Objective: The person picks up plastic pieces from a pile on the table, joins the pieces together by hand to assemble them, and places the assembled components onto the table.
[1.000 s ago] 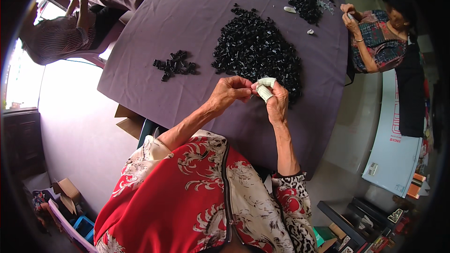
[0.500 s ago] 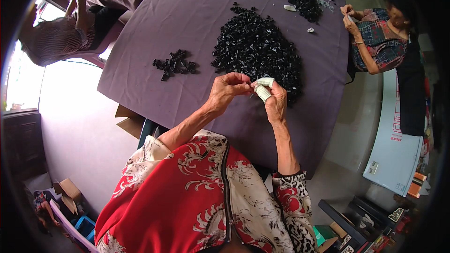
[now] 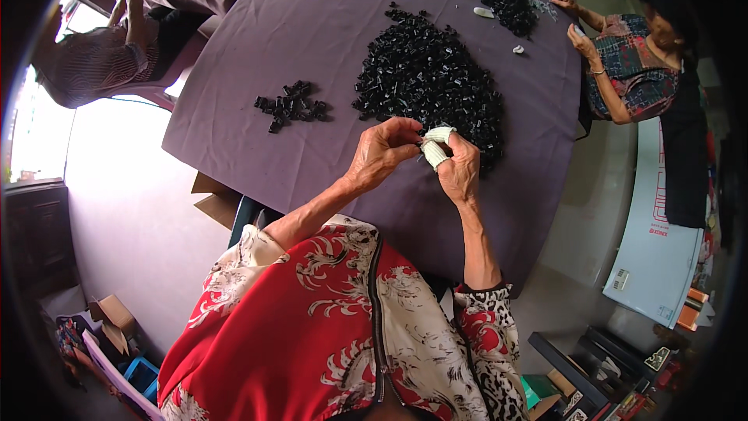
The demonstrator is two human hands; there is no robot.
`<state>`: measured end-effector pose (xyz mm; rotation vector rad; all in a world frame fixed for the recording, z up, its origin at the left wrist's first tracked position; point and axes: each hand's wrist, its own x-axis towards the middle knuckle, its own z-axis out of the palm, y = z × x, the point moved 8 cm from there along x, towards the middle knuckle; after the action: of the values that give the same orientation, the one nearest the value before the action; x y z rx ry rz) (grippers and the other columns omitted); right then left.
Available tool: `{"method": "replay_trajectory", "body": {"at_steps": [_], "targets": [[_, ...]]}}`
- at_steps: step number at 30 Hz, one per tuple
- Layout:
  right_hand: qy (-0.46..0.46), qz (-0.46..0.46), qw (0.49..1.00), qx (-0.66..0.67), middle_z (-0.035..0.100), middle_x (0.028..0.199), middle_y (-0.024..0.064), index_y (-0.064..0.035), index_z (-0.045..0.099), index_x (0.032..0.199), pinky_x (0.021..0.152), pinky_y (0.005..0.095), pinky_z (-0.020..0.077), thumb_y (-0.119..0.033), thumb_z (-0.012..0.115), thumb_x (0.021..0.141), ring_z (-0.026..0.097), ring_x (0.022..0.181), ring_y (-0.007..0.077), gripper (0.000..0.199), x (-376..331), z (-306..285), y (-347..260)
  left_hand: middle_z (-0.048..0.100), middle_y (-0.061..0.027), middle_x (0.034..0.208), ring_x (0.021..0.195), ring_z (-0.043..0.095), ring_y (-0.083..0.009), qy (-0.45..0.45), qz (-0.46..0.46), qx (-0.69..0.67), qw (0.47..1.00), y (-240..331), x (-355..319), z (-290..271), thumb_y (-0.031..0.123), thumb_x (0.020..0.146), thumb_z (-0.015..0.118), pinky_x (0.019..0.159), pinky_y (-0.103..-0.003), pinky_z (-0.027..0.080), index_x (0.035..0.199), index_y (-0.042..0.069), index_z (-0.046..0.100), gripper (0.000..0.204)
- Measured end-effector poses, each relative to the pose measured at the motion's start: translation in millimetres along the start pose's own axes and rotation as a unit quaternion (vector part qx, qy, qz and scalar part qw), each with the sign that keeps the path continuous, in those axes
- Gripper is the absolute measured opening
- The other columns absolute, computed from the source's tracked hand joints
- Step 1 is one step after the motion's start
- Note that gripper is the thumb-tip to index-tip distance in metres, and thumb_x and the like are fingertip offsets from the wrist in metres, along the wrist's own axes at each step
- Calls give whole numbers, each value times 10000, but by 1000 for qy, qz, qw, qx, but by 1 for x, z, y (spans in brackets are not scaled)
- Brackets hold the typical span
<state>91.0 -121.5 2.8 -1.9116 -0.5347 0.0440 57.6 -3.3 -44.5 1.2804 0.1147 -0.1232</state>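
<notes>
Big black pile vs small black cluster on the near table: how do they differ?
Size: the big pile holds far more pieces than the small cluster.
Layout: the big pile is dense with a broad outline; the small cluster is loose and ragged.
Place: the right hand overlaps the big pile's near edge in view; the small cluster sits apart, left.
Shared: small black pieces on the purple tablecloth.

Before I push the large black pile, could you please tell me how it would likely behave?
The large black pile would probably spread apart, being many jumbled pieces. Each piece is likely light, being tiny beside the right hand, and glossy highlights suggest slick surfaces.
</notes>
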Motion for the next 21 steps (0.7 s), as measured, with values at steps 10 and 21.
{"method": "replay_trajectory", "body": {"at_steps": [10, 21], "targets": [[-7, -78, 993, -87, 586, 739, 127, -2, 573, 821, 571, 331, 460, 0, 574, 724, 578, 637, 279, 97, 6, 2, -19, 624, -70, 893, 817, 586, -113, 7, 26, 103, 994, 17, 3, -2, -10, 769, 596, 753, -241, 481, 1057, -10, 548, 293], [-35, -13, 995, -97, 633, 768, 95, -17, 615, 856, 609, 261, 480, -5, 595, 746, 606, 672, 160, 112, 11, 4, 6, 618, -37, 809, 732, 577, -98, 31, 2, 16, 999, 25, 16, -27, -1, 755, 605, 692, -233, 476, 926, -12, 605, 172]]}}
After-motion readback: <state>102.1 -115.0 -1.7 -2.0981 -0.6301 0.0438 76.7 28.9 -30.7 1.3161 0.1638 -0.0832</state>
